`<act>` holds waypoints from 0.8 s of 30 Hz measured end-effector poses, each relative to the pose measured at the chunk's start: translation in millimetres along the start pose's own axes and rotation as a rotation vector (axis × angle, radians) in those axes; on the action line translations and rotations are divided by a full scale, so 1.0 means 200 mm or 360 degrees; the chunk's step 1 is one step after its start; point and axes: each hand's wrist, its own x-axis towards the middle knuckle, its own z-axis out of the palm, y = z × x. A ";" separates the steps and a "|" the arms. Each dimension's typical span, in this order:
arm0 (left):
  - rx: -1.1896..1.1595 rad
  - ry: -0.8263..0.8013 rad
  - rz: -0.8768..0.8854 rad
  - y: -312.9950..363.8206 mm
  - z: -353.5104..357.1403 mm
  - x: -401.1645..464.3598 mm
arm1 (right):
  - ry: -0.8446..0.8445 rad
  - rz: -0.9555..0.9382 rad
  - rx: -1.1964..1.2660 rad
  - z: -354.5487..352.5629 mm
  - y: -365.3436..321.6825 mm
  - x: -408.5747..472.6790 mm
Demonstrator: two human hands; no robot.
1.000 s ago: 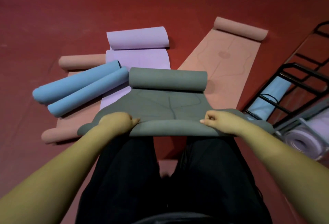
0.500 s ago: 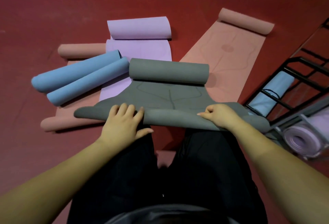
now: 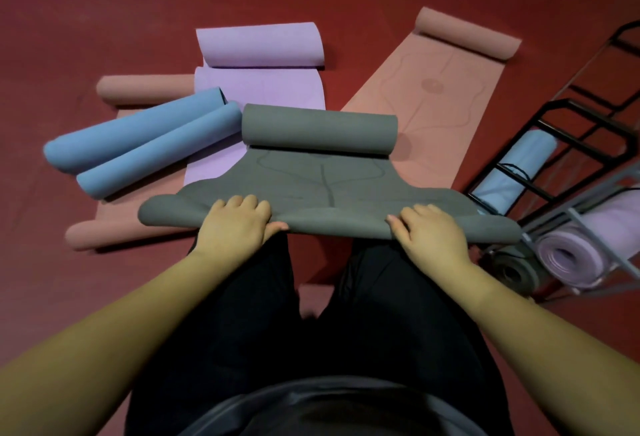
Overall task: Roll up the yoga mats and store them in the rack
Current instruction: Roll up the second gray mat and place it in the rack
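Note:
A grey yoga mat [image 3: 322,182] lies in front of my knees, its far end curled into a roll [image 3: 318,130] and its near edge turned over into a thin fold. My left hand [image 3: 235,227] grips that fold left of centre, fingers on top and thumb beneath. My right hand [image 3: 429,238] holds the same fold further right, fingers curled over it. The black wire rack [image 3: 571,113] stands at the right with a light blue rolled mat [image 3: 519,169] inside it.
Two blue rolls [image 3: 138,141] lie on the left. A half-rolled lilac mat [image 3: 259,85] and a long salmon mat [image 3: 433,89] spread behind. More salmon rolls [image 3: 145,89] lie left. A lilac roll [image 3: 581,252] and a grey roll [image 3: 516,269] sit in a grey rack.
My left hand went from a closed grip to flat on the mat, and now clasps the near fold again. The right hand kept its hold. The fold has moved slightly forward.

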 end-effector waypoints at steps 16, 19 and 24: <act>0.0018 -0.0755 -0.0265 0.07 -0.23 0.13 | -0.1232 0.0295 0.0446 -0.18 0.06 0.20; 0.0073 -0.0750 -0.0370 0.09 -0.19 0.12 | -0.1028 0.0358 0.0452 -0.11 0.06 0.16; 0.0174 -0.0613 -0.0485 0.09 -0.09 0.10 | -0.0786 0.0314 0.0206 -0.05 0.05 0.16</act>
